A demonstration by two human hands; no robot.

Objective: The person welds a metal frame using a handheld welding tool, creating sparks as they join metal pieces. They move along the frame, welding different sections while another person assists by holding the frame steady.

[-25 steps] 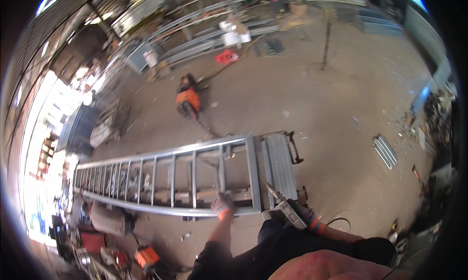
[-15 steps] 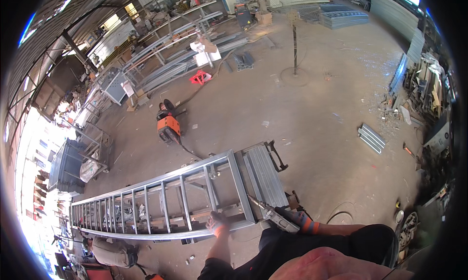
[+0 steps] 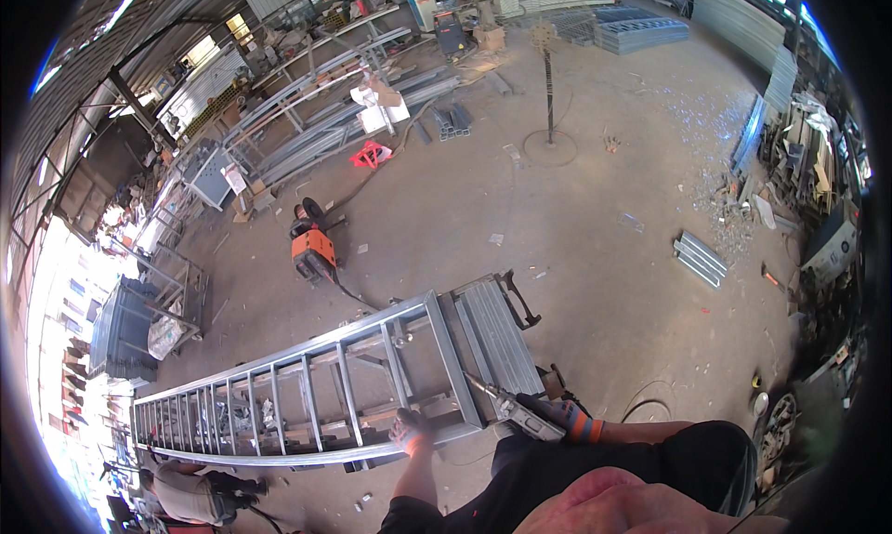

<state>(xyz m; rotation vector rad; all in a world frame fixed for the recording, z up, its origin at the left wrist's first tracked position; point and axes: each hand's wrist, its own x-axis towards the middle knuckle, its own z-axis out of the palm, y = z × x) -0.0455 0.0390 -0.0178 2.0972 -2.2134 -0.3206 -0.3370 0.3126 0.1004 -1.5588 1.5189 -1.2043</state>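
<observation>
A long ladder-like frame (image 3: 429,309) of shiny metal bars stretches from the front middle to the far left. My left hand (image 3: 410,432), in a dark and orange glove, is closed over its near rail at the end of a crossbar. Some of its fingers are hard to make out. In my right hand (image 3: 574,419), also gloved, is a grey gun-shaped tool (image 3: 531,421) with a thin nose. That nose points up and left, close to the frame's right end bar. Grey metal profiles (image 3: 497,334) lie side by side just right of that bar.
A bent-over person (image 3: 190,492) works at lower left, near the frame's far end. An orange machine (image 3: 313,248) stands on the floor beyond the frame, trailing a cable. Short metal channels (image 3: 700,259) and a hammer (image 3: 770,274) lie at right. Scrap (image 3: 808,148) lines the right side.
The view has shifted slightly. The person at lower left has changed posture, with the legs showing more now. Both my hands stay at nearly the same places on the frame and tool.
</observation>
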